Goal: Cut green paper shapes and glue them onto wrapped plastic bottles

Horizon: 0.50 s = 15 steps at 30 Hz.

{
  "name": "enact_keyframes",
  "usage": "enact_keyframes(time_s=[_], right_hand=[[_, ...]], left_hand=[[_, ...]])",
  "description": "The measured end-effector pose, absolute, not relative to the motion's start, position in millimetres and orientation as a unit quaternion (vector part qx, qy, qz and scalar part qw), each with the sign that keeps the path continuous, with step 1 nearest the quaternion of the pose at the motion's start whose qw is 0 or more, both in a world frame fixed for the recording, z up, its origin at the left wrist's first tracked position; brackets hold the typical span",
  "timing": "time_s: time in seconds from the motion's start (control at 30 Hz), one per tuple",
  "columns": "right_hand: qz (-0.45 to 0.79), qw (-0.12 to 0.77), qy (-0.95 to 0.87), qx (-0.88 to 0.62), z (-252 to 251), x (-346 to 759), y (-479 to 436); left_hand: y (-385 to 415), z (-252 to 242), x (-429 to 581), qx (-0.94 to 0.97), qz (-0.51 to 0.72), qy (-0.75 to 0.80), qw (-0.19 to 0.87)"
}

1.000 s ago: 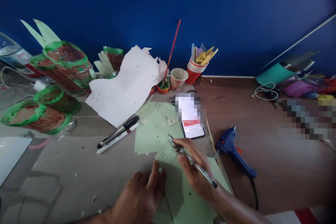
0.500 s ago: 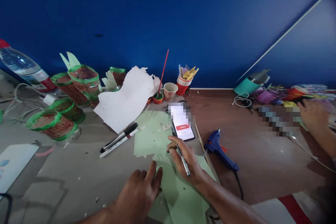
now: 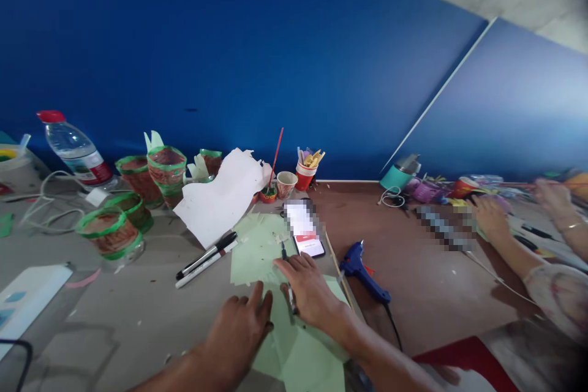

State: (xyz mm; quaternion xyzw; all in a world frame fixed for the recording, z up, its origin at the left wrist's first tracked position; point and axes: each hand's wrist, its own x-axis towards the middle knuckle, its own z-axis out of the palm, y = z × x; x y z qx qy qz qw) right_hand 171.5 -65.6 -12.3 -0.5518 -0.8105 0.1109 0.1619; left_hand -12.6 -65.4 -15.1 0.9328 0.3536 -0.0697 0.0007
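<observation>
A slim pen (image 3: 291,301) sits in my right hand (image 3: 316,291), whose fingers are closed around it. One end of it pokes out past the fingertips over the light green paper (image 3: 255,245). My left hand (image 3: 239,327) rests palm down at the left edge of the lower green sheets (image 3: 315,358), index finger and thumb stretched out, holding nothing. Just beyond my right hand lies a phone (image 3: 310,245) with a lit, partly blurred screen. A black marker (image 3: 206,255) and a white marker (image 3: 206,264) lie side by side left of the paper.
A blue glue gun (image 3: 365,272) lies to the right. White cut paper (image 3: 223,199) leans near green-rimmed brown cups (image 3: 110,233) and a bottle (image 3: 76,150). Farther back stands a red cup of sticks (image 3: 305,174). Other people's hands (image 3: 489,217) are at far right.
My right hand has turned over and come down onto the paper with the pen. The view has tilted up and swung right, showing more of a co-worker's arm.
</observation>
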Motion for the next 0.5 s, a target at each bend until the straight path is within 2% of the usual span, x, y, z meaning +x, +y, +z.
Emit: enact_keyframes(time_s=[0.13,0.27,0.37,0.5], right_hand=[[0.083,0.123,-0.792,-0.593,-12,172,-63],[0.142,0.225,-0.779,-0.568,-6,179,-58],[0.184,0.309,-0.773,-0.522,6,187,-55],[0.231,0.342,-0.753,-0.512,25,195,-51]], left_hand=[[-66,-14,-12,0.931,-0.065,0.36,0.011],[-66,-17,-15,0.92,-0.031,0.387,0.053],[-62,-21,-19,0.897,0.09,0.409,0.139],[-56,-26,-22,0.822,0.275,0.416,0.273]])
